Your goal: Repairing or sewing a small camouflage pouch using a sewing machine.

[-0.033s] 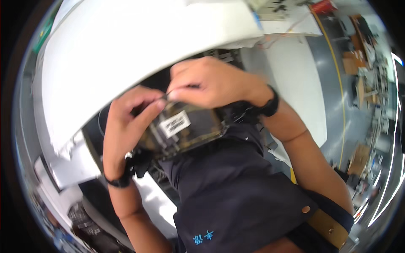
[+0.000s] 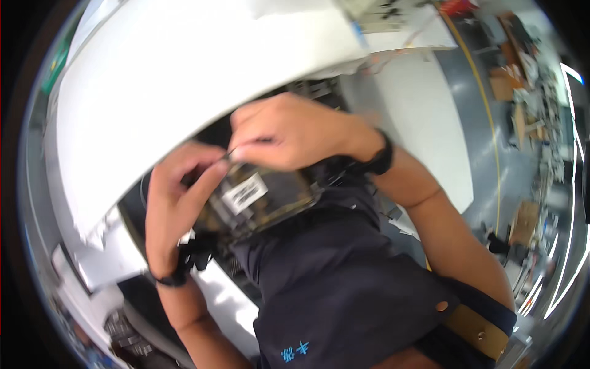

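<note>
Two hands work over a dark flat module (image 2: 261, 200) held against the person's dark apron, below a white counter (image 2: 184, 92). Left hand (image 2: 175, 206) cups its edge; right hand (image 2: 295, 132) fingers pinch a thin wire (image 2: 230, 152). A white rectangular label (image 2: 244, 192) lies on the module's top.

My white workbench (image 2: 184, 80) curves across the top of my view. At its far right end lie a pale circuit board (image 2: 375, 12) and loose wires (image 2: 399, 52).
</note>
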Available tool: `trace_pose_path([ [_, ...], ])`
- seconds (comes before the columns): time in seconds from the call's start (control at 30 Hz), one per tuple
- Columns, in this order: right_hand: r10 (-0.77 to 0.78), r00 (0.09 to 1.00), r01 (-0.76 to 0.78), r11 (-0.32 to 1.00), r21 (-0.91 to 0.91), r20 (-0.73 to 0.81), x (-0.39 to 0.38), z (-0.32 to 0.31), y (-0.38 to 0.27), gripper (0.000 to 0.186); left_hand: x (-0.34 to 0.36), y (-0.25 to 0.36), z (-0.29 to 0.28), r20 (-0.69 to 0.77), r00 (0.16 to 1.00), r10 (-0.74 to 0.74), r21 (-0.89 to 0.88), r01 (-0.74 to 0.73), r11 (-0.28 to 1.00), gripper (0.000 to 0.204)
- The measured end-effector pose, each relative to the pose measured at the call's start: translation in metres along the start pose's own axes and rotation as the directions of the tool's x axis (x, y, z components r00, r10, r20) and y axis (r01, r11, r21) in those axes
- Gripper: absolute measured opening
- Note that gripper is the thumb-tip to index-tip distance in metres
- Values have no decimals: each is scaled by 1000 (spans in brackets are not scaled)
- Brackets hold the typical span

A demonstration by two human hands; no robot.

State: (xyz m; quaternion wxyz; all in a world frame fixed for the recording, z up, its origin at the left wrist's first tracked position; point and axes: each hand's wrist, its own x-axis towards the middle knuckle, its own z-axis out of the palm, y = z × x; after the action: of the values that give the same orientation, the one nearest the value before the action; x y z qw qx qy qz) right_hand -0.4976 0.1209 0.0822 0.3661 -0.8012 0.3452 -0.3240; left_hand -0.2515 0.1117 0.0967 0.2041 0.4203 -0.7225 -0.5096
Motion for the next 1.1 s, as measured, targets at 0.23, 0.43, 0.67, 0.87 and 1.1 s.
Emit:
trace_pose_path([
  [0.23, -61, 845, -14, 991, -135, -531, -9, -45, 35, 16, -12, -7, -32, -502, 816, -285, -431, 50, 901, 19],
  [0.43, -35, 632, -610, 594, -525, -774, -72, -124, 145, 34, -14, -53, -14, -398, 852, -341, -612, 30, 791, 22],
  [0.67, 256, 495, -670, 721, -176, -831, -103, -142, 206, 31, -4, -66, 18, -370, 857, -358, -700, -4, 714, 24],
  [0.87, 241, 568, -740, 568, -360, -787, -100, -140, 178, 28, -25, -47, 19, -685, 708, 171, 260, 19, 965, 14],
  [1.1, 310, 499, -769, 589, -248, -809, -119, -117, 107, 27, -8, -58, -3, -384, 629, 676, 883, 36, 468, 27],
])
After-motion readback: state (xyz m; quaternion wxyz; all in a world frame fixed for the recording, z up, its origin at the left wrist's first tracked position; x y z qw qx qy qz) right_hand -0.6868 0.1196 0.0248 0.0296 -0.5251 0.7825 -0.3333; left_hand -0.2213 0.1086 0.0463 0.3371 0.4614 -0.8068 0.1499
